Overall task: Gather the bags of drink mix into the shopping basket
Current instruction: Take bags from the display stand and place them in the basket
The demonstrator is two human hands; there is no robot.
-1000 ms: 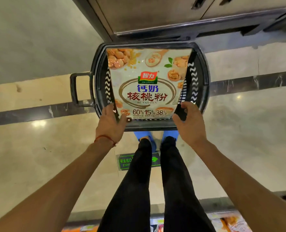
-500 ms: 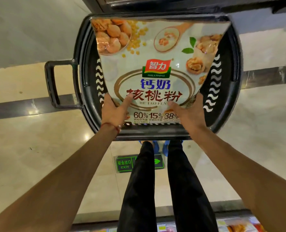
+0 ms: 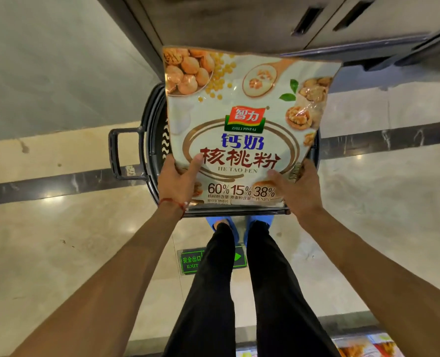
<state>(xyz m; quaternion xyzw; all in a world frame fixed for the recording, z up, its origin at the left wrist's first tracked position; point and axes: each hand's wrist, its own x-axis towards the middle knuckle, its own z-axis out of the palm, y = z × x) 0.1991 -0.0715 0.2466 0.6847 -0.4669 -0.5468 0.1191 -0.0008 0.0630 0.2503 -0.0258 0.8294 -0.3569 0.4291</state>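
Note:
A large white bag of walnut drink mix (image 3: 242, 119), printed with walnuts and red and blue characters, is held up above the black shopping basket (image 3: 152, 130) on the floor. My left hand (image 3: 180, 181) grips the bag's lower left corner, thumb across its front. My right hand (image 3: 295, 189) grips the lower right corner the same way. The bag hides most of the basket's inside; only its left rim, side handle (image 3: 122, 153) and near edge show.
The basket stands on a pale tiled floor with a dark stripe (image 3: 46, 186), just ahead of my feet in blue shoes (image 3: 239, 224). A grey metal cabinet (image 3: 239, 21) is behind it. More packaged goods (image 3: 365, 347) lie at the bottom right edge. A green exit sign (image 3: 192, 261) is on the floor.
Both hands have lifted the bag up out of the basket toward the camera, so it now looks larger and covers most of the basket; the grips moved onto its lower corners.

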